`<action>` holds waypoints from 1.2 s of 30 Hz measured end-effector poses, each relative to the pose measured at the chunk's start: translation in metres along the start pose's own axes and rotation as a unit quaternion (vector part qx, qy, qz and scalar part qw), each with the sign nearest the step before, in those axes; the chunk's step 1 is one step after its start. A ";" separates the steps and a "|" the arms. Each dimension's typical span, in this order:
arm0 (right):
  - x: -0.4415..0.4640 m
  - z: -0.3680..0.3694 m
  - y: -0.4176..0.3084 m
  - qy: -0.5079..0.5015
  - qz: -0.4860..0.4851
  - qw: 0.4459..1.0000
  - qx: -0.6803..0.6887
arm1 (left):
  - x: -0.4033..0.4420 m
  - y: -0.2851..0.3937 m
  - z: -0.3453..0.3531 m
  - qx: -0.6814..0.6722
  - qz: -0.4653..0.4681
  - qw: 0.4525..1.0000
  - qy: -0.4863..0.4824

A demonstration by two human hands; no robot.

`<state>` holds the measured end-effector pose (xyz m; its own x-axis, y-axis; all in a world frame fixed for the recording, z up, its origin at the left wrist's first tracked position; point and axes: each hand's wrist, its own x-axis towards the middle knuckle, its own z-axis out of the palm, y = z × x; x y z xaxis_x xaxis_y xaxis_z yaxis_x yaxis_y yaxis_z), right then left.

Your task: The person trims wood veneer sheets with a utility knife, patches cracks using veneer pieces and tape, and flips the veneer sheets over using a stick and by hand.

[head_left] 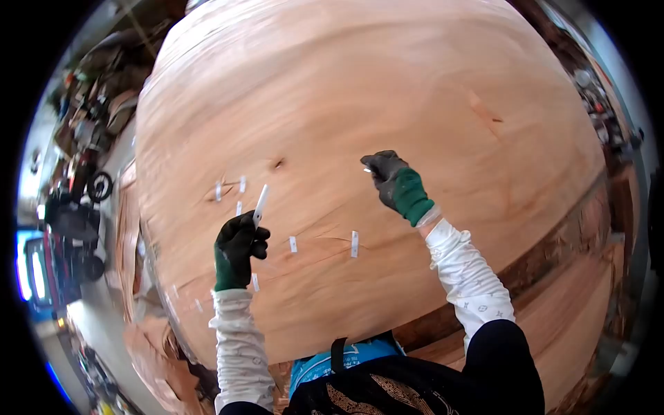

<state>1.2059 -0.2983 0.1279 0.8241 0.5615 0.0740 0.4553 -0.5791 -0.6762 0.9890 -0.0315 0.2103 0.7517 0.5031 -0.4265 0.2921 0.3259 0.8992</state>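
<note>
My left hand [239,243], in a black and green glove, is closed around a slim white strip [261,202] that sticks up past the fingers. I cannot make out exactly what kind of thing it is. Further right, my right hand [389,178] wears a matching glove, its fingers pinched together over the wood veneer sheet [415,90]. A small white piece [367,170] shows at those fingertips. Short white tape pieces [355,244] lie stuck on the veneer, several of them around my left hand. A dark knot [279,164] sits between my hands.
The broad veneer sheet fills most of the view. Torn veneer scraps [158,353] lie along the left side, and more wood sheets [553,325] are at the lower right. A motorcycle [86,181] and a dark red vehicle [52,266] stand at the far left.
</note>
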 end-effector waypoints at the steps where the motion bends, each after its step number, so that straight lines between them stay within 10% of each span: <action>1: 0.008 0.008 -0.011 -0.005 -0.046 0.999 -0.015 | 0.002 -0.007 -0.001 -0.026 -0.008 1.000 0.015; 12: 0.118 0.102 -0.093 -0.156 -0.219 0.902 -0.336 | 0.020 -0.036 -0.029 -0.101 -0.013 0.989 0.104; 36: 0.115 0.106 -0.068 -0.149 -0.290 0.904 -0.277 | 0.146 -0.037 0.043 0.048 -0.116 0.989 0.078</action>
<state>1.2337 -0.1318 0.1044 0.3029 0.9521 0.0425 0.9486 -0.2970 -0.1090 1.1133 -0.0047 0.1188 0.5601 0.5435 -0.6252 0.5065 0.3725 0.7776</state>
